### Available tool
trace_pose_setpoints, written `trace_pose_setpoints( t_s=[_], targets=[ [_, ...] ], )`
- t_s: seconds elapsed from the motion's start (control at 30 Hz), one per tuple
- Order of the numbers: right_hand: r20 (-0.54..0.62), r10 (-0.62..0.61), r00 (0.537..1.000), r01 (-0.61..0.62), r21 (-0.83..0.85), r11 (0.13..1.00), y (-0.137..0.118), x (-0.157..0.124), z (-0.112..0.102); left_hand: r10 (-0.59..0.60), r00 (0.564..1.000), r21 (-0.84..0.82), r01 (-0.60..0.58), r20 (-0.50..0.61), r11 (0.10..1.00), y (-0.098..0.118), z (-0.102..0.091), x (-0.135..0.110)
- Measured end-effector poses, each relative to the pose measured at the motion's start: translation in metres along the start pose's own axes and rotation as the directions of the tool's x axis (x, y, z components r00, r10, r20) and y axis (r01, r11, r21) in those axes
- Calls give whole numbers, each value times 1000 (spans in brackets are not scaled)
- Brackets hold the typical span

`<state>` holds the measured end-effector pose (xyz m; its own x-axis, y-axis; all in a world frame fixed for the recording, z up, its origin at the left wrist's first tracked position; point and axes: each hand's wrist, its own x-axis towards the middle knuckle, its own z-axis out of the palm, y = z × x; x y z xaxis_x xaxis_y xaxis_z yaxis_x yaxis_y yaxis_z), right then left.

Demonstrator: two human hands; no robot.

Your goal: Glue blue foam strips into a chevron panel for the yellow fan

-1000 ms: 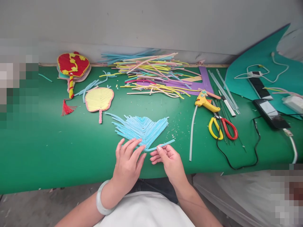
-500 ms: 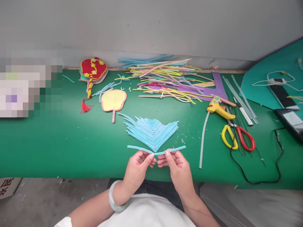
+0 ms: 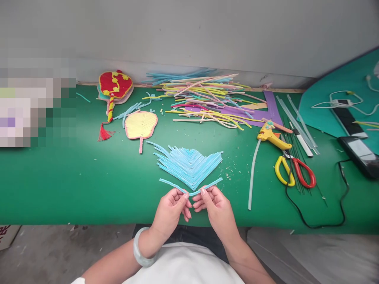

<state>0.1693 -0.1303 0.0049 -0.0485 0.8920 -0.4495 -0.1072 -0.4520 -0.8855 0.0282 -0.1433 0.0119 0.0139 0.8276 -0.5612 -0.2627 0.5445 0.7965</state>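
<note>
A single light-blue pipe cleaner (image 3: 194,193) is pinched near its middle between both my hands, its two ends rising outward in a shallow curve. My left hand (image 3: 171,207), with a pale bangle on the wrist, grips it left of centre. On the other side my right hand (image 3: 217,207) holds it between thumb and fingers. Just beyond the hands lies a blue V-shaped panel (image 3: 191,167) of pipe cleaners set side by side, its point towards me and its left ends ragged. The held strip runs close below that point.
Behind lies a heap of coloured pipe cleaners (image 3: 204,88). A yellow fan (image 3: 141,125) and a red fan (image 3: 115,85) with a tassel are at left. At right are a yellow glue gun (image 3: 271,136), scissors (image 3: 303,172), a black cable (image 3: 310,227) and a phone (image 3: 363,156).
The blue pipe cleaner is bent more, its right end now higher and further in. My hands have shifted slightly left. The view has moved a little.
</note>
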Motion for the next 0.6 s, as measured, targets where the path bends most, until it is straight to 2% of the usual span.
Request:
trace_pose_setpoints(
  t_s=[0.23,0.37,0.6],
  targets=[
    [-12,-14,1000,14,-38,999,-4,4,3,-11,999,125,5,47,992,2,-3,1],
    [13,-10,1000,12,-136,991,-7,5,4,-62,988,222,30,138,975,5,-7,0],
    [110,-19,994,49,-283,958,-6,3,7,-123,948,380,2,294,925,6,-23,2]
  ],
)
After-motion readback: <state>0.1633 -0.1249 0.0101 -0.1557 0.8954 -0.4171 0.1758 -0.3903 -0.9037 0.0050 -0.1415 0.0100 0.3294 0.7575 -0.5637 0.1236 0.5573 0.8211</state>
